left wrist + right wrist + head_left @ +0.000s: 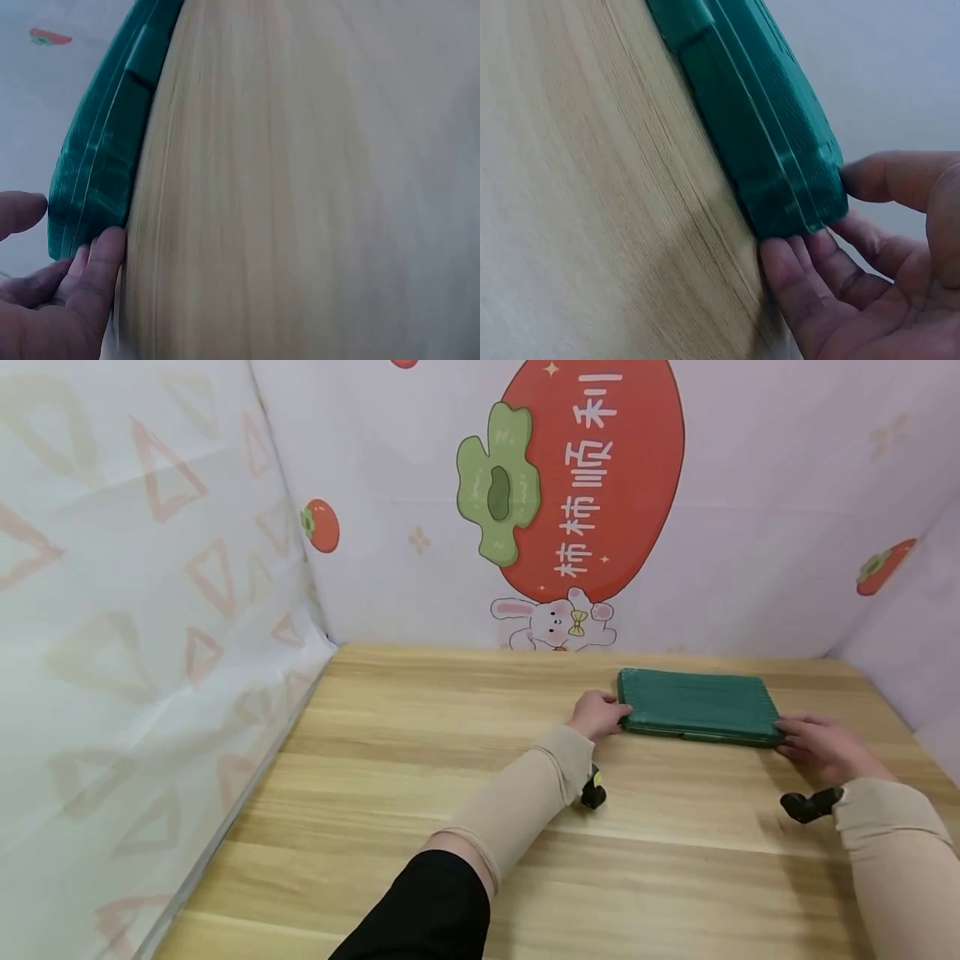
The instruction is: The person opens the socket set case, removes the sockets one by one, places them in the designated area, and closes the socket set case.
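Note:
A flat green plastic case (697, 703) lies near the back right of the wooden table, its long side facing me. My left hand (597, 714) grips its left end; in the left wrist view the thumb (21, 213) is at the upper face and the fingers (101, 259) are low against the end, by the tabletop. At the right end, my right hand (825, 747) holds the case the same way, thumb (877, 176) above and fingertips (780, 259) tucked at the lower edge. A seam runs along the front side of the case, its lid closed.
The wooden table (420, 735) meets a printed back wall cloth (390, 560) just behind the case. Another patterned cloth (150, 652) hangs along the left edge. Small black wrist cameras (810, 806) stick out below both hands, above the table.

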A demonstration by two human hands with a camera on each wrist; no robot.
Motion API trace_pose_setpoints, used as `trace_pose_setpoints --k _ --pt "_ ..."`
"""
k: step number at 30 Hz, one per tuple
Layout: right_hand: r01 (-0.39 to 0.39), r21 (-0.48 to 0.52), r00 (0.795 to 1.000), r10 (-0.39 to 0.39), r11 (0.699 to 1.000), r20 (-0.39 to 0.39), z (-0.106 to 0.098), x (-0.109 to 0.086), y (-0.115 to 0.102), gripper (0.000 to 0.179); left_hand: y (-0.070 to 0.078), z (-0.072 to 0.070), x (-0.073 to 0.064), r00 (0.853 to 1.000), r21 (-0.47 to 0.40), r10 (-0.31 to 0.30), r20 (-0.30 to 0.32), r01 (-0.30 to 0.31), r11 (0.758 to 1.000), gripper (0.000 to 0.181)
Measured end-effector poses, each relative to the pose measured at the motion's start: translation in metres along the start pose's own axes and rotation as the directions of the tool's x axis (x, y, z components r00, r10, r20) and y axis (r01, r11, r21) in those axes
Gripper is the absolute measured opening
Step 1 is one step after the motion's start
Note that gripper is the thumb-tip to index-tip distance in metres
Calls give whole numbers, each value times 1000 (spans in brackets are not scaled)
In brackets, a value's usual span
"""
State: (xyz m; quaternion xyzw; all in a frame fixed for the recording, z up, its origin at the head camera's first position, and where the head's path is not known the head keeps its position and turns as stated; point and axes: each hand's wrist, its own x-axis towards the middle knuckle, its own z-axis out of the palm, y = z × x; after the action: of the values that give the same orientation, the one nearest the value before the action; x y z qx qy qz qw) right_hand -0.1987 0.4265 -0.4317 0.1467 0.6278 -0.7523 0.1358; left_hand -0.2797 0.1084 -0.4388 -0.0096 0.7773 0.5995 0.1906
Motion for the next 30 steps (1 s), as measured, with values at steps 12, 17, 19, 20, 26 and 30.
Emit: trace_pose_setpoints --k 12,17,19,20,26,30 --pt "78 -523 994 -28 849 103 46 10 -8 72 -8 -49 2 1000 31 21 -2 -21 999 31" --pt "92 -561 994 -38 823 107 65 16 -6 71 -12 -70 2 999 14 -9 35 8 1000 37" --pt "97 -565 993 -39 819 115 71 19 -5 71 -15 -78 1 998 -2 -19 53 19 1000 39" --pt "100 -563 992 -39 820 119 74 20 -4 70 -16 -82 1 998 -9 -22 61 23 1000 40" --pt "115 -525 988 -41 843 150 98 26 0 69 -23 -110 -1 994 -32 -62 96 65 997 43" --pt "116 -496 985 -36 860 168 119 32 5 68 -29 -131 -6 994 -28 -76 76 78 997 44"
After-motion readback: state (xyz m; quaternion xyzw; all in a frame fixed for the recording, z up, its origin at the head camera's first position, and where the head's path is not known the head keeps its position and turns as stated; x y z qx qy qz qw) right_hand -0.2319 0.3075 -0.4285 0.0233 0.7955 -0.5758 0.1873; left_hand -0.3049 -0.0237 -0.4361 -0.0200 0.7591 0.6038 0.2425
